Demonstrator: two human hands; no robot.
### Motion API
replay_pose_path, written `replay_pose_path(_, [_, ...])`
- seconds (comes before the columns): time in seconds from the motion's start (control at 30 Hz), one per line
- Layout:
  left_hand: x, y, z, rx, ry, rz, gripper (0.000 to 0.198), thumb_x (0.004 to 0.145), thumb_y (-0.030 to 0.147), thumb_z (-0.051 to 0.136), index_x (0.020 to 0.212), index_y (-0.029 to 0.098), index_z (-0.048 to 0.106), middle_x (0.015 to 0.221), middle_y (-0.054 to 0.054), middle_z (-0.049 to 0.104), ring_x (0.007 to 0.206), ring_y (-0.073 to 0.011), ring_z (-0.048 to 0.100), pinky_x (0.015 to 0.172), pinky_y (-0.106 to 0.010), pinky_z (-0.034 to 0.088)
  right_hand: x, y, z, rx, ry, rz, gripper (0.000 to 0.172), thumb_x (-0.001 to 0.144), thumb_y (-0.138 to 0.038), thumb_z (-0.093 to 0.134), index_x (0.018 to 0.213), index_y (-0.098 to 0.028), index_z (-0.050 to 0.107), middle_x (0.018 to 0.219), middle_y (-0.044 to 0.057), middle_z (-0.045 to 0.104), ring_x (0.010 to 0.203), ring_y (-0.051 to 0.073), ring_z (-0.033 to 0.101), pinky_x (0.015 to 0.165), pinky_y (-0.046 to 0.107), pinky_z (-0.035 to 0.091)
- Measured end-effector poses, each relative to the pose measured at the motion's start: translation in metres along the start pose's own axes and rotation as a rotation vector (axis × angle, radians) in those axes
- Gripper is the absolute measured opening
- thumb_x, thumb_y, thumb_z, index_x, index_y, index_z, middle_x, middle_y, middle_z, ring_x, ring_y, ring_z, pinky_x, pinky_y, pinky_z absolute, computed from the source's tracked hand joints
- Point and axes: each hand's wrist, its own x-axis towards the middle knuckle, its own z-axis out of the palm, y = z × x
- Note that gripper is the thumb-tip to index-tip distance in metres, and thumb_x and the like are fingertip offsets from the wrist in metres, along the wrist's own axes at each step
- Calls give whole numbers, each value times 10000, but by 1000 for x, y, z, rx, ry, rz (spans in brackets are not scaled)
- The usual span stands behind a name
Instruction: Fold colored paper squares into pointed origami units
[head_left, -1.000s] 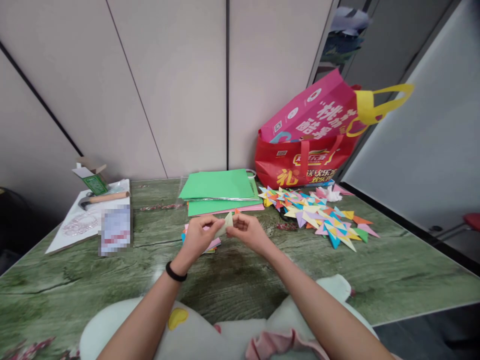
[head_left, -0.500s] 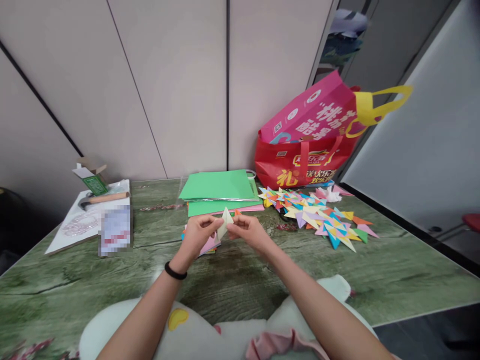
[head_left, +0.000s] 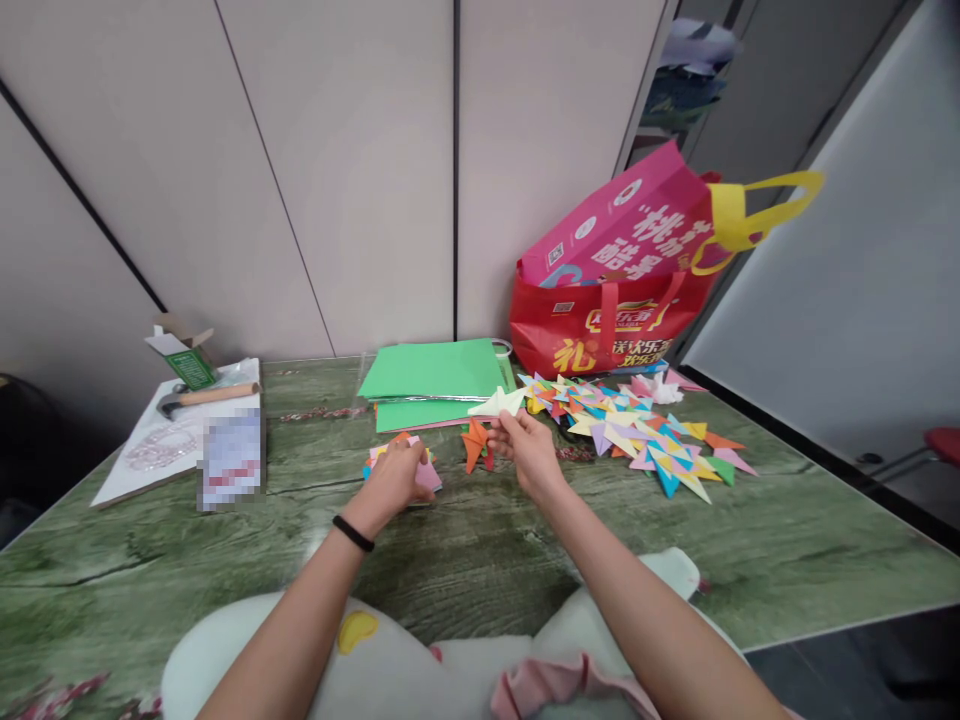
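A cream folded paper bird (head_left: 498, 402) is pinched in my right hand (head_left: 529, 452), its pointed wings spread just in front of the green paper. Just left of that hand, an orange folded paper piece (head_left: 474, 444) stands on the table, with bits of red and green beside it. My left hand (head_left: 400, 474) rests over a small stack of coloured paper squares (head_left: 429, 474), pink on top. Its thumb and fingers are apart at the stack's right edge, and the hand covers most of the stack.
Green paper sheets (head_left: 439, 370) lie at the back middle. Many colourful folded pieces (head_left: 637, 430) are heaped at right, before a red bag (head_left: 600, 320). On a white pad (head_left: 157, 445) at left are a hammer (head_left: 214, 395) and a small green box (head_left: 191, 368).
Both hands held the cream paper bird together at the middle. My left hand has let go and moved down-left onto the paper stack; my right hand has carried the bird to the right.
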Motion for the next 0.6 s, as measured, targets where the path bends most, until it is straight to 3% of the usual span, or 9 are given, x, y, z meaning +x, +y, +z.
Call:
replay_pose_path(0.07, [0,0,3,47,-61,-12,430,512,269,742,886,147,570,963,-108,568,896,-263,521,688,-303,381,1,1,-1,0,19,6,240,576,-301,720,638,-147,547,592,-19,611,488,84,571,440,179,494])
replay_pose_path(0.23, [4,-4,8,39,-79,-10,392,516,267,730,855,143,578,941,-108,566,884,-256,522,685,-289,382,2,3,-2,-86,27,8,217,599,-292,708,580,-135,560,578,-9,602,475,74,551,411,158,470])
replay_pose_path(0.43, [5,-7,6,14,-89,-45,349,498,278,736,790,154,590,790,-51,586,795,-228,544,621,-258,364,3,2,-3,-239,-29,51,211,643,-269,684,538,-132,561,508,-12,590,429,73,529,370,144,435])
replay_pose_path(0.6, [4,-4,-2,0,-111,-80,316,493,280,740,745,149,599,693,-18,584,707,-197,547,561,-237,326,8,5,-4,-243,24,136,131,713,-190,614,617,-134,545,518,-3,606,382,70,517,342,154,439])
